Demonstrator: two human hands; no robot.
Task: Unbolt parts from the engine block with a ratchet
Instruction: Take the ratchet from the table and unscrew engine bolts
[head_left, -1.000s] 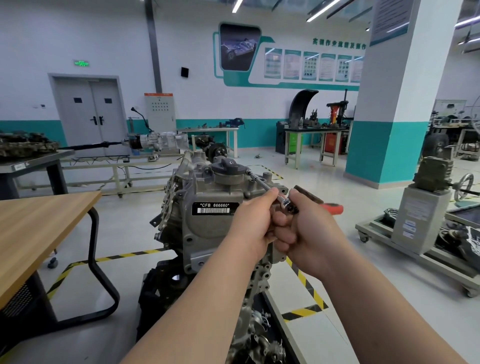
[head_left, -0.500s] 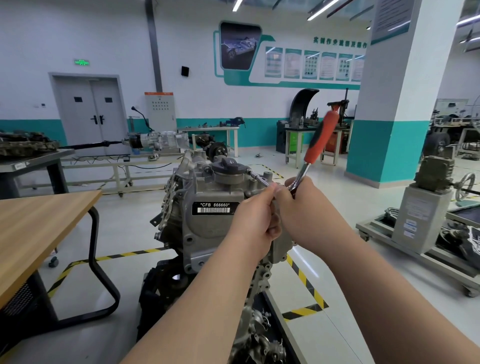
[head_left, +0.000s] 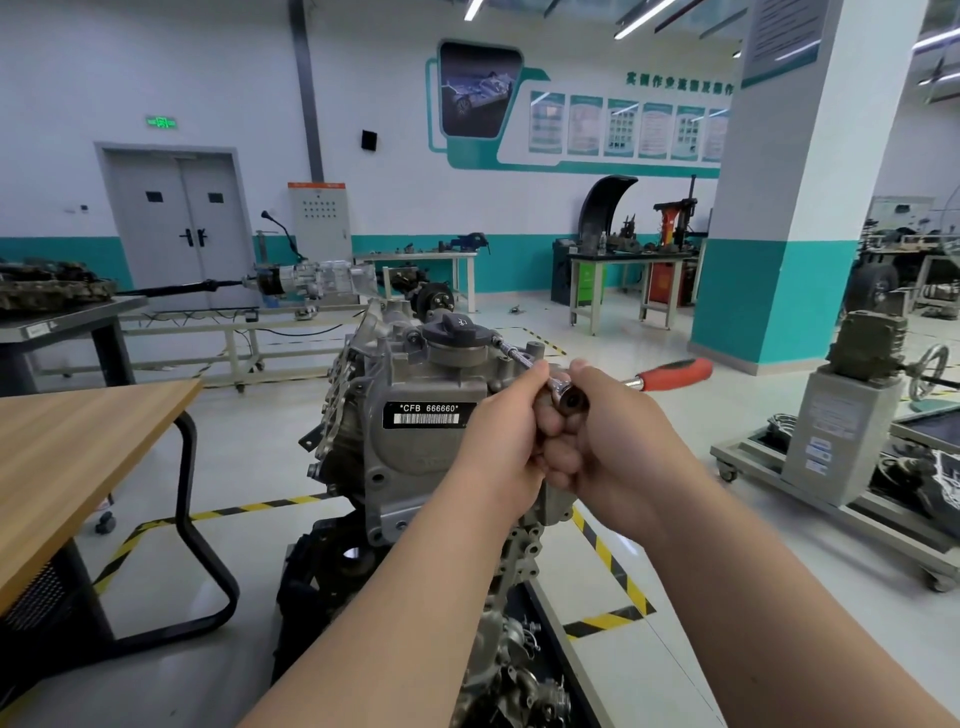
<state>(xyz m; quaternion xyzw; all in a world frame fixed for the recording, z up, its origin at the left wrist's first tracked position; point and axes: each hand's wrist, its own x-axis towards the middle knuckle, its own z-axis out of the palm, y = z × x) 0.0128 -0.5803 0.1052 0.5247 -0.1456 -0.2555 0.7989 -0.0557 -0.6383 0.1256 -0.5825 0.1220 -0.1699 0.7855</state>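
Engine block standing upright at centre, just right of wooden table, label plate facing camera. Left hand curling fingers round extension bar where it is meeting ratchet head, steadying it. Right hand gripping ratchet just beside head, fingers closed. Red handle now lying nearly level, pointing right; half second ago it was standing upright. Swing suggesting loosening strokes continuing, bolt near oil filler cap probably not yet out. Bolt itself hidden at bar's far end.
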